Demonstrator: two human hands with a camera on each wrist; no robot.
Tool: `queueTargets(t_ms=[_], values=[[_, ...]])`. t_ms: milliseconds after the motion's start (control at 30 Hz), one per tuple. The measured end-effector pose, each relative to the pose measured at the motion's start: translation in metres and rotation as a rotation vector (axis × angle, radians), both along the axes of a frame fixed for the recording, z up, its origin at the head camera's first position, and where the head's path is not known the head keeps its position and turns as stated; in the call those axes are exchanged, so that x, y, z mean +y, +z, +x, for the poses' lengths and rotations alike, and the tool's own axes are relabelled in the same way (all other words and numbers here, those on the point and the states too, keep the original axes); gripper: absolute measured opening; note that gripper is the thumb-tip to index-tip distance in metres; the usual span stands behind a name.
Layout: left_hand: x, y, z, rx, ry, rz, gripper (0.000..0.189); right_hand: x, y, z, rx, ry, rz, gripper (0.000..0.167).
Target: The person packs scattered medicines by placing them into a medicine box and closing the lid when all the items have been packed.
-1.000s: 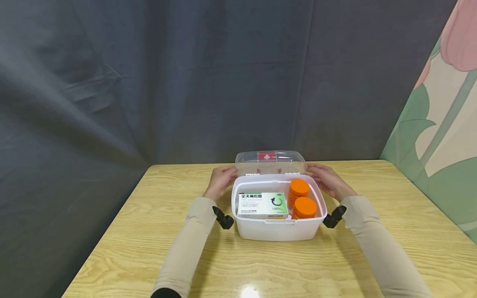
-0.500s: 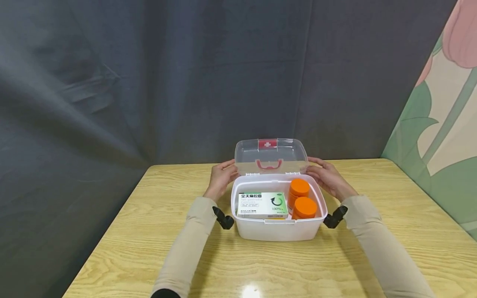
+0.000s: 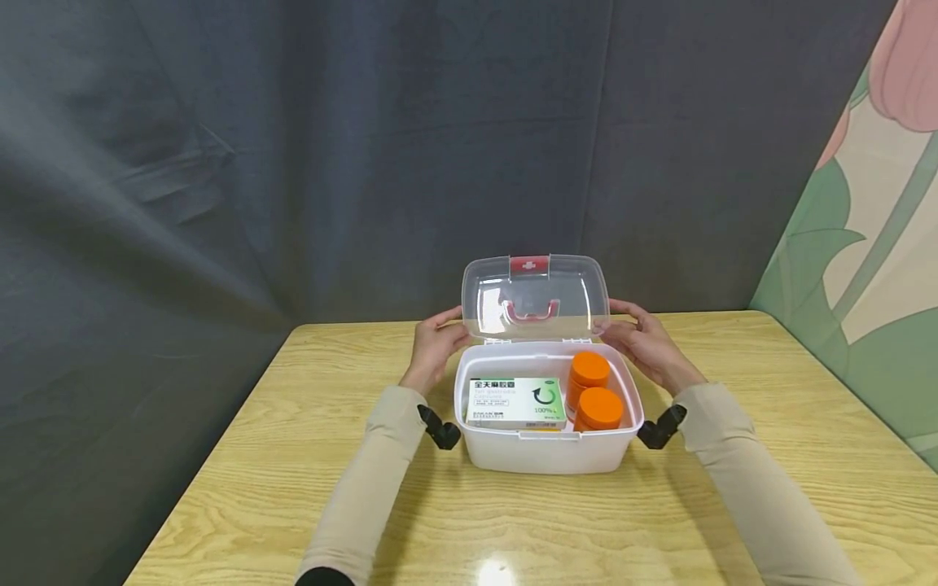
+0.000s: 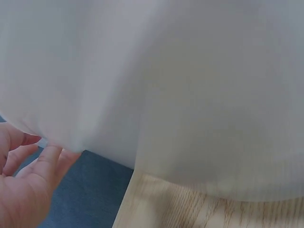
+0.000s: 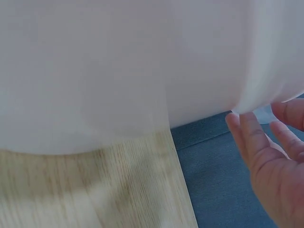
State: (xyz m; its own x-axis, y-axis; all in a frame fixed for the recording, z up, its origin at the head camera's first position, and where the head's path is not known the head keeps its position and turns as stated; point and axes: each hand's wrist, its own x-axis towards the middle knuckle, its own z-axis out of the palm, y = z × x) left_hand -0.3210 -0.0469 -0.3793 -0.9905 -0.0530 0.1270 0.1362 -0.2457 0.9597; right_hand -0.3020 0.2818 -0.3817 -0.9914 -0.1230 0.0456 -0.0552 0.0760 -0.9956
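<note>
A white plastic first-aid box (image 3: 542, 454) stands in the middle of the table, its clear hinged lid (image 3: 572, 297) tilted up at the back. On the lid are a red latch with a white cross and a red handle. My left hand (image 3: 434, 346) holds the lid's left edge, and my right hand (image 3: 648, 346) holds its right edge. Inside lie a white and green medicine carton (image 3: 516, 403) and two orange-capped bottles (image 3: 599, 408). In both wrist views the box wall (image 4: 166, 85) fills most of the picture, with a bit of lid between the fingers (image 5: 254, 137).
The wooden table (image 3: 293, 456) extends on all sides of the box. Behind its far edge hangs a dark curtain (image 3: 440, 163). A flower-patterned wall (image 3: 879, 268) is at the right. A black wrist mount (image 3: 442, 431) sits close to each side of the box.
The lid has swung upward from lying back low behind the box to a more upright tilt. Both hands' fingers have risen slightly with it. The box and its contents have stayed put.
</note>
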Motion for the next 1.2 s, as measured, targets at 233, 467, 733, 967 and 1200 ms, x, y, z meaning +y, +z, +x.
queueTargets(t_ms=[233, 467, 733, 967, 1200], values=[[0.0007, -0.0007, -0.002, 0.022, 0.009, 0.016, 0.04, -0.0006, 0.0027, 0.0037, 0.043, 0.002, 0.001, 0.071], [0.0, 0.0013, -0.001, 0.035, 0.017, -0.025, 0.041, 0.0025, 0.0024, 0.0042, 0.088, 0.018, -0.032, 0.067], [-0.0025, 0.0005, 0.0002, 0.085, 0.016, -0.04, 0.041, 0.0047, 0.0009, 0.0054, 0.185, 0.011, 0.085, 0.062], [-0.0027, 0.0023, 0.0012, 0.133, 0.046, -0.108, 0.041, 0.006, -0.0021, 0.006, 0.33, 0.016, 0.085, 0.052], [-0.0018, 0.0052, 0.0038, 0.18, 0.053, -0.136, 0.042, 0.0043, -0.0038, 0.0071, 0.44, -0.037, 0.09, 0.046]])
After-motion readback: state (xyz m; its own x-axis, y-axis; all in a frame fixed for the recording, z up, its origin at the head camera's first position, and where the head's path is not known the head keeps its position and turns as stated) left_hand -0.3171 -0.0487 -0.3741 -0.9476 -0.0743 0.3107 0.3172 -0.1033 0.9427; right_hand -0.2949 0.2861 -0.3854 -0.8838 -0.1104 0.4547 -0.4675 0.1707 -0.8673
